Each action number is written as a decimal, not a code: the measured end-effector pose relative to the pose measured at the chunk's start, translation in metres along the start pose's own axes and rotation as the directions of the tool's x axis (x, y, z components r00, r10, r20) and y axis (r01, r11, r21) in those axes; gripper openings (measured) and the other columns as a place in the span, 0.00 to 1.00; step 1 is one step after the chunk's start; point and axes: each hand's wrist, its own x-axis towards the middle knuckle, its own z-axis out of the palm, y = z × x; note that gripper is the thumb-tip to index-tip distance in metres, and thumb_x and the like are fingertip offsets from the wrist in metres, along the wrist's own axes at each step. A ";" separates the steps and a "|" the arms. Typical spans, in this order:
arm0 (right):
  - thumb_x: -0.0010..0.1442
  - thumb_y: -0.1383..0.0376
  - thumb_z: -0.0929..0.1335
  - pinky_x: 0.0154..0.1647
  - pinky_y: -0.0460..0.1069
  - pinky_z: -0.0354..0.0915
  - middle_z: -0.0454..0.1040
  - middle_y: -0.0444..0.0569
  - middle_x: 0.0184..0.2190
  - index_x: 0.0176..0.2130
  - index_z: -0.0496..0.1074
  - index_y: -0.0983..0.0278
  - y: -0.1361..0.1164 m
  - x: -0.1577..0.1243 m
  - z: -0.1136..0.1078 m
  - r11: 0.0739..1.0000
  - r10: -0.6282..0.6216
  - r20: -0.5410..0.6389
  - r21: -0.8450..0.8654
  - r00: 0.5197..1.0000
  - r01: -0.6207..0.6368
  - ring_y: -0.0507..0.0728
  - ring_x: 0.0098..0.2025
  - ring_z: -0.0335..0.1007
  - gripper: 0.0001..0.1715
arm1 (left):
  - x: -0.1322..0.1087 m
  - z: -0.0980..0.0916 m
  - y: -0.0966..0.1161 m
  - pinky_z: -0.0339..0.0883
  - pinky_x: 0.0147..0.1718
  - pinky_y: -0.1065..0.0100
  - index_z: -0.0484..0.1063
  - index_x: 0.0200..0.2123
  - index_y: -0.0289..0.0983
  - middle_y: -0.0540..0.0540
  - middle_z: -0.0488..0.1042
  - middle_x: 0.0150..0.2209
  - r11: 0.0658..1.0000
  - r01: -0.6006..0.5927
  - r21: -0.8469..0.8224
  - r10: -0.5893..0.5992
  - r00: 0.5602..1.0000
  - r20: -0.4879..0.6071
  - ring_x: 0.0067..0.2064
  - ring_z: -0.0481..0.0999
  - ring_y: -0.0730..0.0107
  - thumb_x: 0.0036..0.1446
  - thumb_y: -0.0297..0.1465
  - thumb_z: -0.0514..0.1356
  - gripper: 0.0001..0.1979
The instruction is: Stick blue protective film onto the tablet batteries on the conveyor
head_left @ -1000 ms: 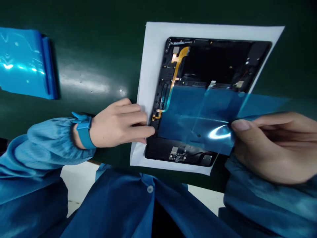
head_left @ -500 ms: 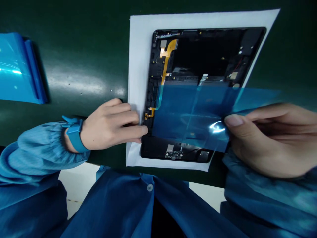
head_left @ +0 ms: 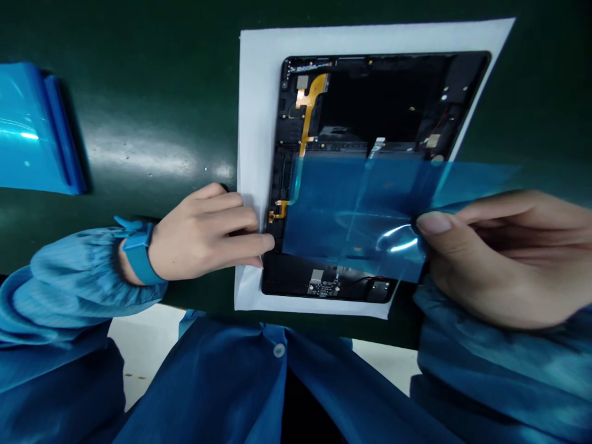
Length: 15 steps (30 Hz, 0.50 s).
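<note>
An opened tablet [head_left: 370, 98] lies with its inner parts showing, an orange flex cable [head_left: 307, 123] running down its left side. My left hand [head_left: 210, 231] is closed at the tablet's left edge, a fingertip on the rim and the thumb just below it. My right hand [head_left: 504, 253] pinches a see-through blue plastic film [head_left: 345, 209] between thumb and forefinger. The film covers the tablet's lower middle and reaches past its right edge. Through it, a pale strip is visible. The remaining right fingers are curled and partly hidden.
Beneath the tablet is a white sheet [head_left: 256, 111] on the dark green table [head_left: 152, 92]. A stack of blue plastic films [head_left: 32, 129] lies at the far left. The table's near edge runs close to my blue smock [head_left: 222, 376].
Both hands keep their holds. The tablet and sheet appear slightly further left, and the glare on the film has shifted and widened.
</note>
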 end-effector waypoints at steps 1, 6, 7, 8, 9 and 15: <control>0.54 0.70 0.78 0.17 0.44 0.64 0.77 0.44 0.22 0.31 0.80 0.63 0.000 0.000 0.000 1.000 -0.003 0.001 0.001 1.000 0.003 0.49 0.20 0.70 0.05 | 0.000 0.000 0.000 0.54 0.31 0.64 0.76 0.42 0.43 0.50 0.76 0.32 0.999 -0.024 0.021 0.024 1.000 -0.017 0.32 0.72 0.70 0.70 0.44 0.56 0.14; 0.52 0.68 0.79 0.15 0.44 0.64 0.77 0.41 0.21 0.30 0.80 0.61 0.000 0.002 0.001 1.000 -0.002 0.005 0.002 1.000 0.002 0.49 0.18 0.70 0.07 | 0.000 0.001 -0.001 0.54 0.31 0.65 0.75 0.43 0.41 0.50 0.75 0.32 0.994 -0.090 0.061 0.095 0.992 -0.079 0.32 0.71 0.70 0.70 0.42 0.58 0.12; 0.52 0.68 0.79 0.15 0.44 0.64 0.77 0.41 0.21 0.30 0.80 0.61 0.000 0.002 0.001 1.000 -0.001 0.007 0.008 1.000 0.001 0.49 0.18 0.70 0.07 | 0.000 0.001 -0.001 0.54 0.31 0.65 0.75 0.43 0.40 0.50 0.75 0.32 0.994 -0.097 0.059 0.102 0.991 -0.085 0.32 0.71 0.70 0.69 0.42 0.58 0.12; 0.51 0.68 0.80 0.15 0.44 0.65 0.77 0.41 0.21 0.30 0.80 0.61 0.000 0.002 0.001 1.000 -0.001 0.007 0.016 1.000 0.001 0.49 0.18 0.70 0.07 | 0.000 0.001 -0.001 0.54 0.31 0.65 0.75 0.43 0.40 0.49 0.75 0.32 0.993 -0.101 0.057 0.106 0.991 -0.086 0.33 0.71 0.70 0.69 0.42 0.59 0.12; 0.52 0.68 0.80 0.14 0.44 0.64 0.77 0.41 0.21 0.30 0.79 0.61 0.000 0.002 0.002 1.000 0.001 0.008 0.023 1.000 -0.001 0.49 0.18 0.70 0.07 | 0.000 0.001 -0.001 0.54 0.31 0.65 0.75 0.43 0.40 0.49 0.75 0.32 0.993 -0.103 0.055 0.108 0.990 -0.085 0.33 0.71 0.69 0.69 0.41 0.59 0.12; 0.52 0.65 0.80 0.14 0.45 0.64 0.76 0.42 0.20 0.29 0.79 0.61 0.000 0.002 0.001 1.000 0.014 -0.002 0.021 1.000 -0.014 0.51 0.17 0.70 0.08 | 0.000 0.000 -0.001 0.54 0.31 0.64 0.75 0.44 0.39 0.49 0.76 0.33 0.993 -0.110 0.053 0.114 0.990 -0.078 0.32 0.70 0.68 0.68 0.40 0.59 0.11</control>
